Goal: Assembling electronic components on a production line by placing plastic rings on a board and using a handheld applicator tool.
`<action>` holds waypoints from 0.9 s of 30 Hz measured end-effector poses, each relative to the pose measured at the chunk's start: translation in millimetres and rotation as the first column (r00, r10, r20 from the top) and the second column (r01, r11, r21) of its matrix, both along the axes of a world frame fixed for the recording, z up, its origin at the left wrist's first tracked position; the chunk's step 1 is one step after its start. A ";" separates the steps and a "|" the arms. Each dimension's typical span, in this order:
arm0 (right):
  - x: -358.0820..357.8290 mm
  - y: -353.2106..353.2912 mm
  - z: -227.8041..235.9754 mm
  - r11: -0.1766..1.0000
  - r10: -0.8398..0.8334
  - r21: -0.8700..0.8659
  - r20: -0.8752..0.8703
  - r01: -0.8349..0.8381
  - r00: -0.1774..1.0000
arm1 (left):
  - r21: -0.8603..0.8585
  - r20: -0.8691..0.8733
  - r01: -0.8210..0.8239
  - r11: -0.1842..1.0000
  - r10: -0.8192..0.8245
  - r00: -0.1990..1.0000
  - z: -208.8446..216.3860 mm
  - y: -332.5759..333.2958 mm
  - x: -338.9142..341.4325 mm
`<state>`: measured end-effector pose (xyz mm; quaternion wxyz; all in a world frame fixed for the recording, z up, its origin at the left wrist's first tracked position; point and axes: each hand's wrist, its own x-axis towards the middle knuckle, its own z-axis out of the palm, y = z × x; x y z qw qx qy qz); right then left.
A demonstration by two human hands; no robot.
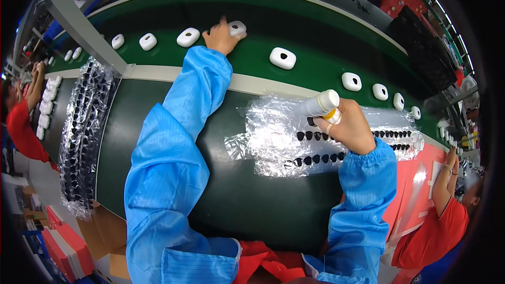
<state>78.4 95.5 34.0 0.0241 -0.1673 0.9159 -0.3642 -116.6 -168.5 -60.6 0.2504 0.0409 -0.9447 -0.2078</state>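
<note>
My left hand [222, 39] reaches far over the green conveyor belt [315, 55], thumb and index finger around a white rounded housing [238, 27] with a dark patch on its top. In my right hand [353, 127] is a white cylindrical bottle-like piece [322, 102] with a yellow collar, tilted over a clear plastic sheet [271, 147]. Close to that hand's fingertips shows a small black piece [311, 121]; whether they pinch it I cannot tell. Rows of black pieces [318, 158] line the sheet, partly covered by my right hand.
More white housings, such as one with a black oval [283, 58], stand along the belt. A second sheet of black pieces [87, 137] lies left on the dark worktable [236, 200]. Pink sheets [407, 192] lie at right. People in red work on both sides. A metal post [84, 26] rises at left.
</note>
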 end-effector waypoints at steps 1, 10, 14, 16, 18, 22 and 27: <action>-0.3 1.9 0.8 1.000 -0.011 0.003 -0.001 0.011 1.000 | 0.037 0.080 0.060 0.998 -0.063 0.995 1.2 1.4 -0.2; 3.7 0.8 20.0 0.942 -0.148 -0.317 -0.099 0.109 0.984 | 0.726 -0.157 0.628 0.280 -0.821 0.549 29.5 79.6 115.0; 3.7 -1.6 11.8 0.935 -0.169 -0.339 -0.167 0.104 0.971 | 0.848 -0.159 0.525 0.073 -0.910 0.383 54.9 94.6 156.6; 3.7 -1.3 8.7 0.949 -0.134 -0.307 -0.198 0.069 0.971 | 0.931 -0.088 0.363 0.034 -0.946 0.313 65.5 94.3 165.6; 3.4 -3.4 8.1 0.947 -0.121 -0.310 -0.111 0.081 0.986 | 0.925 -0.099 0.379 0.020 -0.952 0.291 63.9 94.4 164.9; 6.2 -3.4 7.8 0.961 -0.092 -0.273 -0.180 0.040 0.979 | 0.925 -0.088 0.380 0.020 -0.960 0.265 67.0 93.4 168.3; 5.2 -0.8 4.6 0.986 -0.048 -0.166 -0.228 0.010 0.973 | 0.924 -0.066 0.381 0.040 -0.963 0.260 63.1 93.6 164.1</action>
